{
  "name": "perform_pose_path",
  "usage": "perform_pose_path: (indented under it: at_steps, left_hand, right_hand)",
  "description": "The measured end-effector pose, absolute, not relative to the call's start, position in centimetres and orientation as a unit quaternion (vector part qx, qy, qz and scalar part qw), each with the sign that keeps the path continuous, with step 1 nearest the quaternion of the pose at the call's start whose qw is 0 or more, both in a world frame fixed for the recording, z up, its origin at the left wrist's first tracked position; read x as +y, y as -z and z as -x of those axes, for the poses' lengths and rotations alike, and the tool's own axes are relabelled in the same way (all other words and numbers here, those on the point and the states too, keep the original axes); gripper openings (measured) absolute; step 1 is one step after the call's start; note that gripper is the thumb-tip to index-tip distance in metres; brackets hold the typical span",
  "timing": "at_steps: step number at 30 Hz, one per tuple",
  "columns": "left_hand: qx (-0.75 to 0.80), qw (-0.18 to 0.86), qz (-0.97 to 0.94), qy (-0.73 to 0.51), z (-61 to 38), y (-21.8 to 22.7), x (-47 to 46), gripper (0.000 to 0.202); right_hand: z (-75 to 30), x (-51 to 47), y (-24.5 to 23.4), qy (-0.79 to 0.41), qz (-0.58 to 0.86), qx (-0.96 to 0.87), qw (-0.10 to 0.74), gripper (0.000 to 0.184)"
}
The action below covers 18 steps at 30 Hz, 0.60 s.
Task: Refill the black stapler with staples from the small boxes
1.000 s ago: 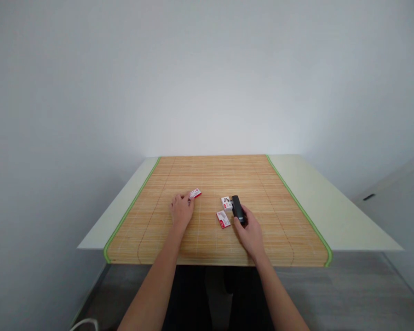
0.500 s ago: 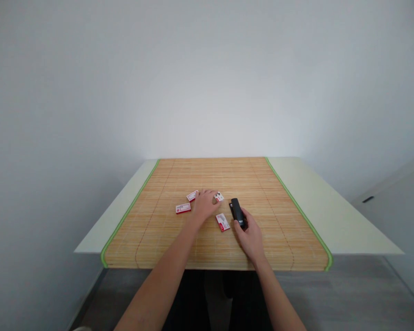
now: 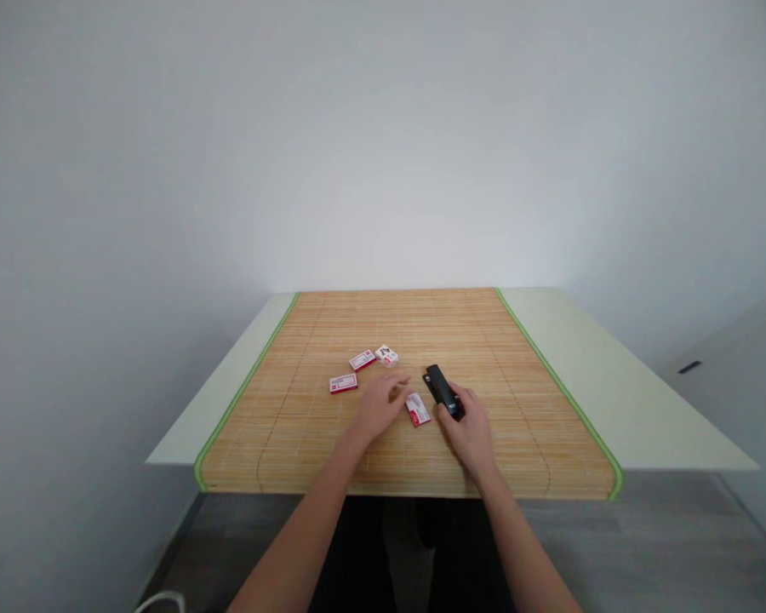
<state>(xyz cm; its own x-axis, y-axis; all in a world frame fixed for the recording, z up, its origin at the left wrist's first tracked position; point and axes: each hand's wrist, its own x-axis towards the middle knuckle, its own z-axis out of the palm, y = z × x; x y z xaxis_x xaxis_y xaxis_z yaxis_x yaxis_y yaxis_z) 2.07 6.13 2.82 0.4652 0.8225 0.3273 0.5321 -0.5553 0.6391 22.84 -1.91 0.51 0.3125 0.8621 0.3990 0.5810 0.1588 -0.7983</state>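
The right hand (image 3: 469, 430) gripped the near end of the black stapler (image 3: 443, 391), which lay on the bamboo mat (image 3: 536, 426) pointing to 11 o'clock; the left hand (image 3: 378, 405) hovered loose, fingers spread, holding nothing — a small box (image 3: 417, 409) lay just at its 3 o'clock, between the hands; three more boxes (image 3: 362, 360) sat toward 11 o'clock, well clear of the mat's green edges (image 3: 242, 383) — bare mat lay all around.

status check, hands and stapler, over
Right hand gripping black stapler on mat. Left hand open beside nearest staple box. Three more boxes lie beyond, nothing blocking.
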Motion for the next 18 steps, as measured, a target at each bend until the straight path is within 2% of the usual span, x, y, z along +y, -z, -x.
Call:
perform_pose_path:
  at_steps: [3,8,13,15,18]
  left_hand:
    - [0.414,0.241,-0.824,-0.302,-1.7,-2.7,4.0,0.034]
    - [0.411,0.225,-0.839,-0.277,-1.5,-2.8,0.1,0.052]
    - [0.471,0.236,-0.780,-0.338,-0.8,-1.9,0.7,0.038]
    - [0.504,0.229,-0.754,-0.355,-0.2,-1.7,2.4,0.041]
    - [0.498,0.232,-0.774,-0.317,0.8,-1.7,5.0,0.045]
  right_hand:
    - [-24.3,-0.5,-0.8,-0.187,0.606,-0.613,0.471,0.046]
    - [-26.4,2.4,-1.4,-0.253,0.568,-0.664,0.415,0.049]
    - [-26.7,3.8,-2.0,-0.295,0.539,-0.695,0.374,0.050]
    - [-26.4,4.1,-2.5,-0.307,0.527,-0.706,0.361,0.050]
    - [-25.4,4.5,-3.4,-0.325,0.507,-0.724,0.336,0.046]
